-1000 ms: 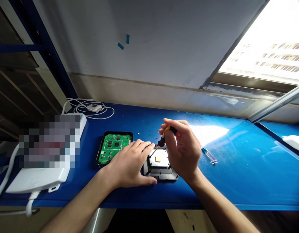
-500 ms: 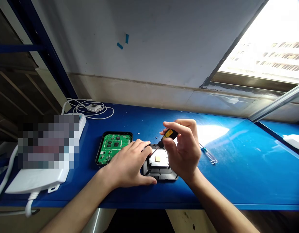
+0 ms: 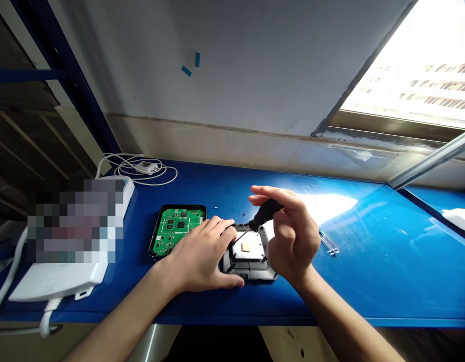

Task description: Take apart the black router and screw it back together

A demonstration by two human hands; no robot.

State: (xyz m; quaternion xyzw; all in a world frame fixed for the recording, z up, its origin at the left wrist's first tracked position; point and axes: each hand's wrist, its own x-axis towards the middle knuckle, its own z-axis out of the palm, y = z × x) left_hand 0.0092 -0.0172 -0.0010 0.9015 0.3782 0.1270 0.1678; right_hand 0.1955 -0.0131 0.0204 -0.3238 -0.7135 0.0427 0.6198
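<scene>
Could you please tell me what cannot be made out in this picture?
Head view:
Squarish black plastic cover: upper left corner hidden by the left hand.
Green circuit board: lower right corner behind that hand.
Black-handled metal screwdriver: tip's contact too small to tell.
White plastic case: top partly pixelated.

I can read no words: anything on the board (image 3: 175,226) is too small (the white box (image 3: 66,281) by the left edge of the counter (image 3: 386,261) is partly blurred).
</scene>
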